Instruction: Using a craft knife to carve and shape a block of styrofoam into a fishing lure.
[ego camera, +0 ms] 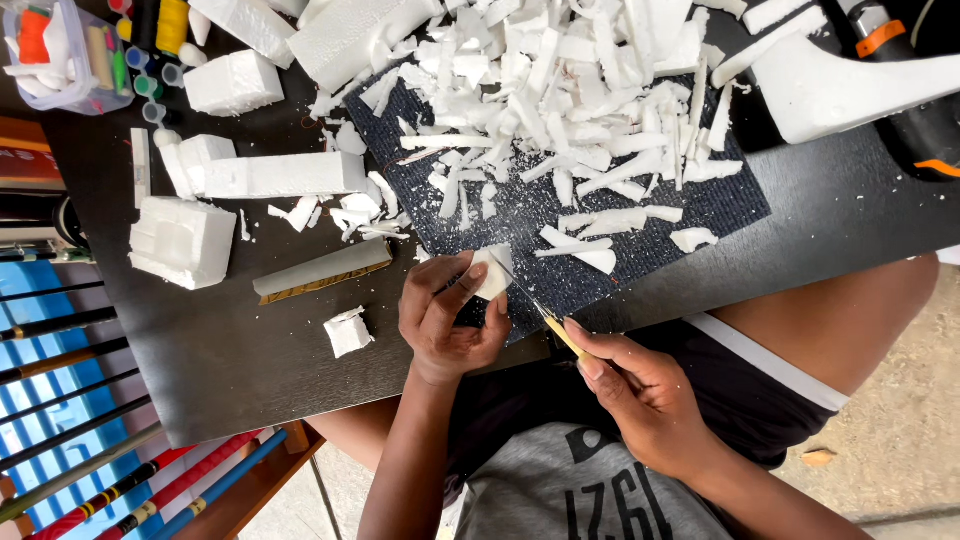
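Left hand (447, 322) pinches a small white foam piece (492, 274) between thumb and fingers, near the table's (240, 370) front edge, over the dark mat (720, 200). Right hand (640, 390) is closed around a yellow-handled knife (548, 322), blade touching the foam. Foam judged very light, crumbly, easily crushed: hold by flat faces, gently. Clear plastic box (60, 60) of coloured items at the far left corner; long grey strip (322, 270) mid-table.

Dark table (250, 360). Navy ribbed mat (720, 205) beyond grips, heaped with white foam shavings (560, 90). Foam blocks (185, 240) well left of grips; small foam cube (348, 332) just left. Grey flat bar (322, 270) near, left. Clear plastic box (60, 55) of coloured bits, far left corner.
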